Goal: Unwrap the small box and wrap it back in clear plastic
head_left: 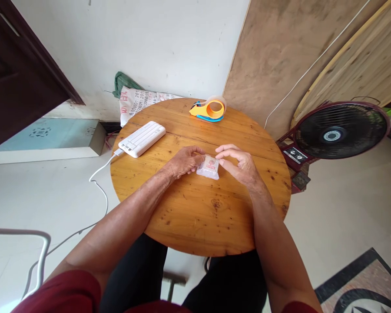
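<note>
A white power bank (pixel 142 138) is laid on the round wooden table (pixel 195 217), with its cable (pixel 99 182) trailed to the floor. An orange tape dispenser (pixel 209 109) is set at the far edge. A printed sack (pixel 140 102) is propped against the wall, and a black fan (pixel 340 130) is placed at the right.

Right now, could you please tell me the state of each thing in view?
small packet: flat on the table, between both hands.
left hand: fingers closed on the packet's left edge.
right hand: fingertips at its right edge, grip unclear.
power bank: lying flat, white cable plugged in.
tape dispenser: loaded with clear tape, untouched.
fan: upright beside the table; spinning or not, cannot tell.
</note>
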The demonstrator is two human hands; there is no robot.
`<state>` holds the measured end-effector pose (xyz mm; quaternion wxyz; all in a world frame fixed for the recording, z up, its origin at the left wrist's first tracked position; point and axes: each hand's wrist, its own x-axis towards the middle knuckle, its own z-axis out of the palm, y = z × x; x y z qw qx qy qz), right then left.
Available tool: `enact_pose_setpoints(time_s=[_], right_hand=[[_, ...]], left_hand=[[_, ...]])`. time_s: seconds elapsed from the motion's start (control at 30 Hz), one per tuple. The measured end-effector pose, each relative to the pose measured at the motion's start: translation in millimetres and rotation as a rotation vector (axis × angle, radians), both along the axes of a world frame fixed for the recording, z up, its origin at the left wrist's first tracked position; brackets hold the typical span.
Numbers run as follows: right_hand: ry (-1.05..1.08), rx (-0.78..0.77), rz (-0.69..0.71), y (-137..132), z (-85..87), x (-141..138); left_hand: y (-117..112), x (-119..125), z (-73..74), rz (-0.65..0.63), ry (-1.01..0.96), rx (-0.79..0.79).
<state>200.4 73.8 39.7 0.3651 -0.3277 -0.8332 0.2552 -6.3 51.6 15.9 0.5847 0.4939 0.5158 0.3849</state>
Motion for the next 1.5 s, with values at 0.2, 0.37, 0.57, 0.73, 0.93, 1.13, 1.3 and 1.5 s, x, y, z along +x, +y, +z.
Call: enact_pose_setpoints(time_s=[0.2, 0.37, 0.57, 0.73, 0.93, 1.13, 1.3, 1.5], right_hand=[[-0.101, 0.028, 0.007, -1, -4.1, -6], [-0.18, 0.077, -0.037, -1, -4.0, -7], [-0.18, 0.107, -0.071, 1, -9.0, -7], [-0.146, 0.126, -0.08, 3, -12.8, -10], [-0.126, 0.089, -0.061, 2, -8.5, -6], [-0.277, 0.232, -0.083, -1, -8.7, -6], [-0.321, 0.418, -0.114, -2, -13.7, -11], [-0.223, 0.322, -0.181, 1, -20.0, -16]], left_hand=[[1, 0, -0.2, 0.008, -0.002, 0.003], [0, -1, 1.2, 0.008, 0.002, -0.004], [-1, 0, 3.5, 0.009, 0.006, -0.008], [0, 1, 2.2, 0.004, -0.003, 0.005], [-1, 0, 2.0, 0.003, -0.002, 0.013], [0, -1, 1.3, 0.004, 0.003, 0.0], [1, -1, -1.4, -0.002, -0.011, 0.018], [-1, 0, 1.9, -0.007, -0.002, 0.035]])
